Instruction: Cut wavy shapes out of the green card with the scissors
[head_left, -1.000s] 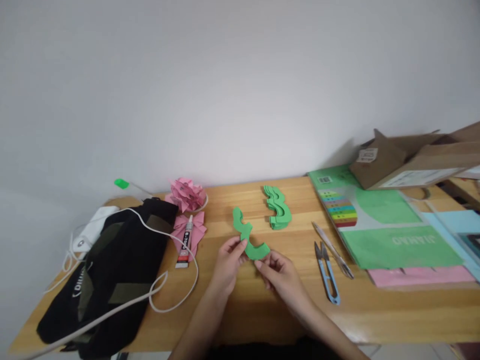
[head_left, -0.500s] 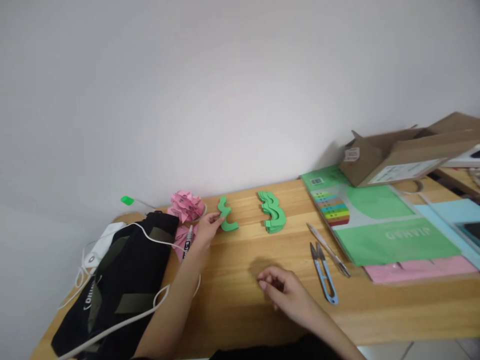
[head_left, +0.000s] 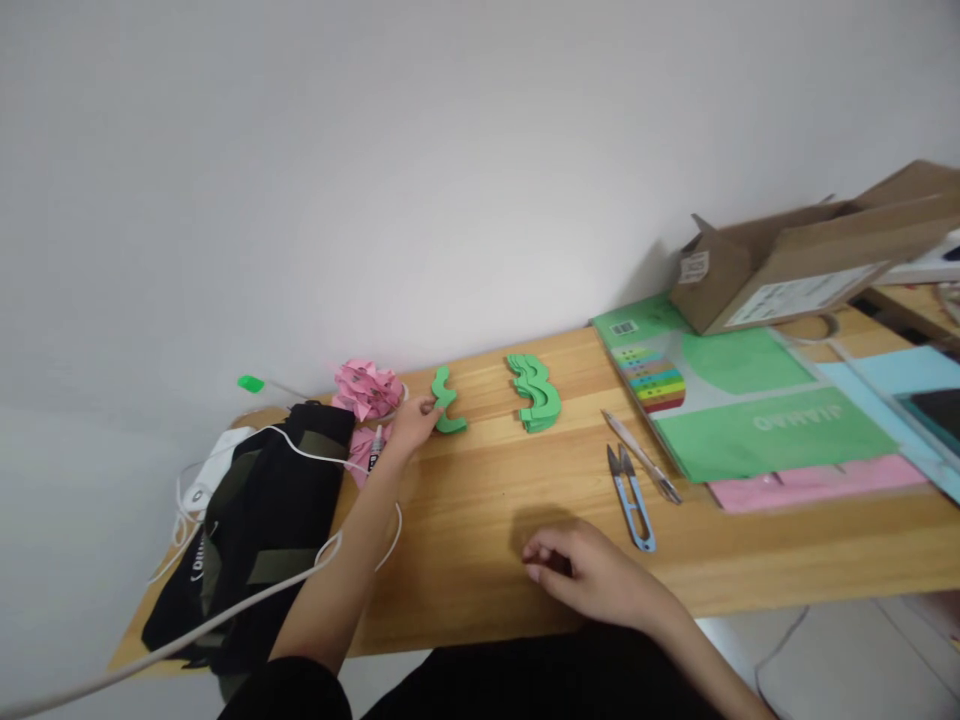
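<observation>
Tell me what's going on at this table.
A person's left hand has its fingers at the edge of a wavy green cutout on the table; whether it grips it is hard to tell. The right hand, loosely curled and seemingly empty, is near the table's front edge. A stack of similar green cutouts lies to the right of the single one, with thread snips farther right.

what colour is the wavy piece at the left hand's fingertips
The wavy piece is green, seen best in the head view.
</observation>
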